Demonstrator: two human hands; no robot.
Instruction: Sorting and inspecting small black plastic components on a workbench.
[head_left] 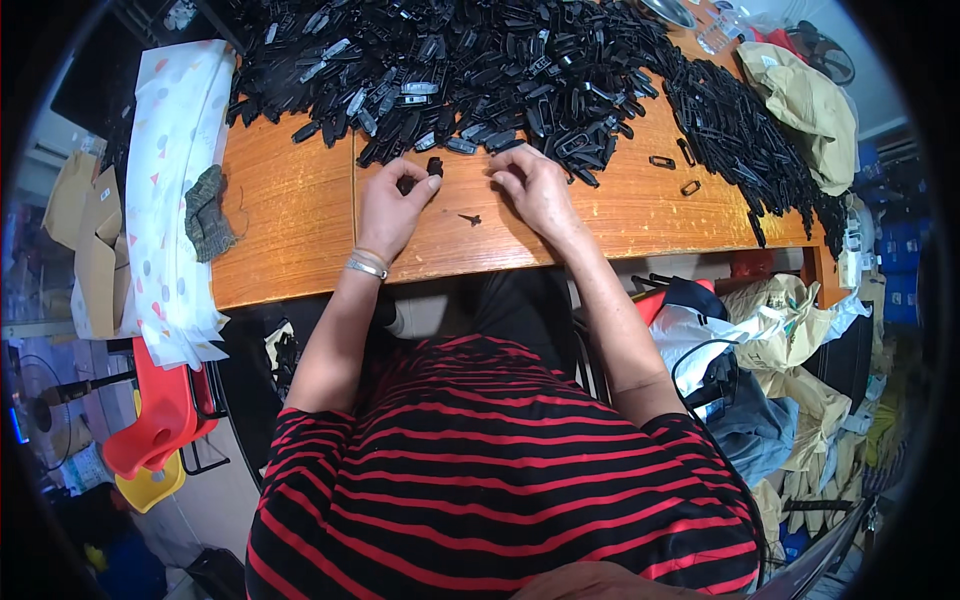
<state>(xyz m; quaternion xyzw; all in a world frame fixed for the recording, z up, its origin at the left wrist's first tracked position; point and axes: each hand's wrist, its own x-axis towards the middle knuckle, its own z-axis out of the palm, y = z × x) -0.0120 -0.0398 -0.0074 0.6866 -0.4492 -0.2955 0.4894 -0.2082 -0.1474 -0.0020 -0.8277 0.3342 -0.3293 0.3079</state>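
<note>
My left hand [392,207] is closed on a small black plastic part [434,167], which sticks up by the thumb and fingertips. Dark material also shows beneath its curled fingers. My right hand [540,195] hovers by the near edge of a big heap of black plastic parts [470,70]. Its fingers are bent, with thumb and forefinger apart and nothing visible between them. On the wooden table [300,220], between and slightly nearer than both hands, lies a small dark piece [470,219].
Slim black pieces [740,130] form a second pile at the right, with a few loose black frames [662,162] beside it. A dark knitted glove [206,215] and a patterned white sheet [175,190] lie at the left. A tan bag [805,110] rests far right; a red chair [160,430] stands lower left.
</note>
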